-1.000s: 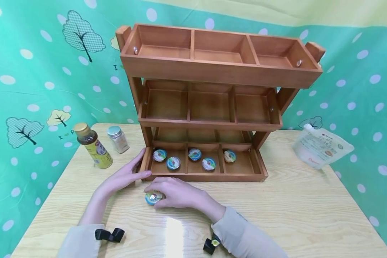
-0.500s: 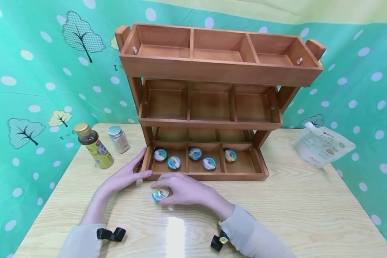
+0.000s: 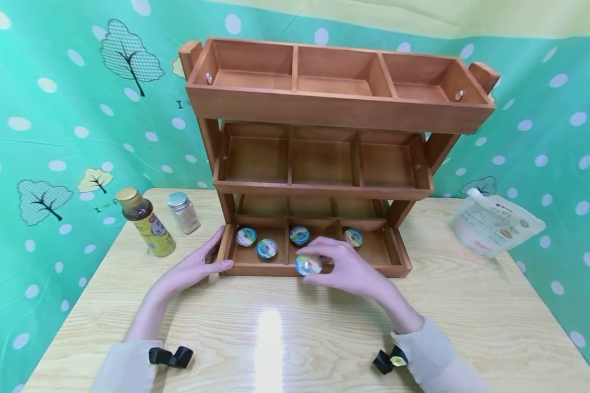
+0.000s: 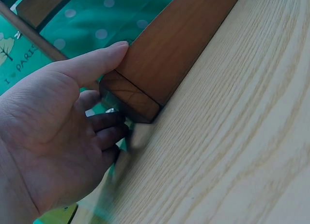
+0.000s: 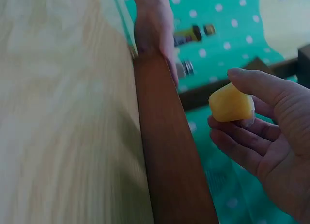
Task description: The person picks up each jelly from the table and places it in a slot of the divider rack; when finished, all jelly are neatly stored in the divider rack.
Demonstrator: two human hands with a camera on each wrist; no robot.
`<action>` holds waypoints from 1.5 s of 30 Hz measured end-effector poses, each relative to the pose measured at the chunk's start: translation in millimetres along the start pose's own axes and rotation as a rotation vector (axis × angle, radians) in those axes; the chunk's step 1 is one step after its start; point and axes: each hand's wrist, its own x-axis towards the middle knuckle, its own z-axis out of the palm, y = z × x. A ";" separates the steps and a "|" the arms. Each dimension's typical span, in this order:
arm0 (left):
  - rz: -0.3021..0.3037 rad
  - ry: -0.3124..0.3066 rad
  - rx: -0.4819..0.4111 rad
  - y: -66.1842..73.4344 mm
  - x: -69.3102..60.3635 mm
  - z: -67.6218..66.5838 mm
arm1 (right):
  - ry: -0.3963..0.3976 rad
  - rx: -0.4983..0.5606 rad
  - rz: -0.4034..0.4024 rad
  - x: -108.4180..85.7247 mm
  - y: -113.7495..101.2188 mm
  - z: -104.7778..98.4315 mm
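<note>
My right hand [image 3: 346,267] pinches a small jelly cup [image 3: 308,265] between thumb and fingers, just above the front edge of the bottom tray's middle compartment. Its orange-yellow filling [image 5: 228,104] shows in the right wrist view. My left hand [image 3: 196,265] holds the left front corner of the wooden rack [image 3: 339,110], thumb on the front board [image 4: 169,44] and fingers along the side. Two jelly cups [image 3: 267,249] lie in the bottom left compartment. One cup [image 3: 300,235] shows in the middle compartment and another [image 3: 353,237] in the right; my right hand hides part of the middle one.
The rack has three tiers, each divided into three compartments. Left of it stand a brown bottle [image 3: 153,232] with a gold cap and a small jar [image 3: 184,213] with a teal lid. A spouted pouch [image 3: 494,224] stands at the right. A patterned curtain [image 3: 54,131] hangs behind.
My right hand has carried the jelly cup from the table before the left compartment rightward and up to the middle compartment's front edge. My left hand stays on the rack corner.
</note>
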 end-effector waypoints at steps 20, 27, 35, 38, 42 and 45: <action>0.009 -0.001 -0.009 -1.4 1.8 0.4 | 0.152 -0.127 0.176 -39.1 60.7 -64.5; 0.003 0.002 -0.007 -0.6 0.6 0.3 | 0.110 -0.164 0.219 -41.0 71.7 -74.2; -0.004 0.000 -0.025 -1.4 -0.9 0.0 | 0.077 -0.230 0.306 -41.3 79.5 -79.2; -0.003 0.000 -0.028 -1.6 -0.8 0.2 | 0.073 -0.289 0.310 -41.8 83.7 -77.5; -0.001 0.002 -0.020 -2.0 -0.3 0.5 | 0.065 -0.362 0.298 -42.1 89.5 -74.1; 0.001 0.004 -0.015 -1.8 -0.1 0.6 | 0.054 -0.381 0.286 -42.4 91.9 -71.2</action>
